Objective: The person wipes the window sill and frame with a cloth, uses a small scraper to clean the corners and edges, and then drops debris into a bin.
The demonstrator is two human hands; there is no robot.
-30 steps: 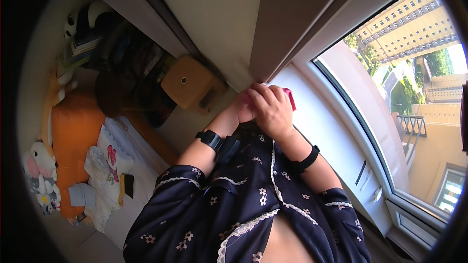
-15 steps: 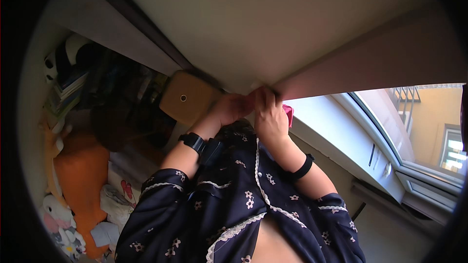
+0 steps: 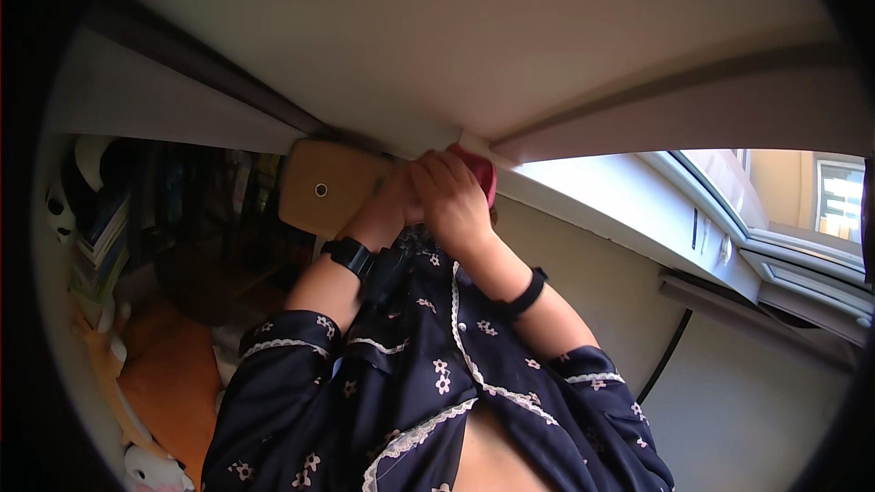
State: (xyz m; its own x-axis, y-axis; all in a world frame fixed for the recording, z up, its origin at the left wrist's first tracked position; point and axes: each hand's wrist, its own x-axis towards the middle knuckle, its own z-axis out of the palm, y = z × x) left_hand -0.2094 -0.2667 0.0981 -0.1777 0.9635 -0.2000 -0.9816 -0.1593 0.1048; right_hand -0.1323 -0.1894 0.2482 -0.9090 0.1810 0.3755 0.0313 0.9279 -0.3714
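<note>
My two hands meet in the middle of the view, close to the pale surface. My right hand is closed, its fingers bent over a smooth red thing that shows beyond its knuckles. What kind of thing this is I cannot make out, since the hand covers most of it. My left hand presses against the right from the left side, fingers curled and partly hidden behind it. Whatever it grips does not show. A black watch is on my left wrist and a black band on my right.
A tan square seat-like panel with a round hole lies left of my hands. Farther left are books, a black-and-white plush toy and an orange plush or cloth. A white window sill and window are at right.
My hands have shifted slightly left and closer together, with the right hand now overlapping the left. More of the red thing shows above the right hand. The whole view has turned a little.
</note>
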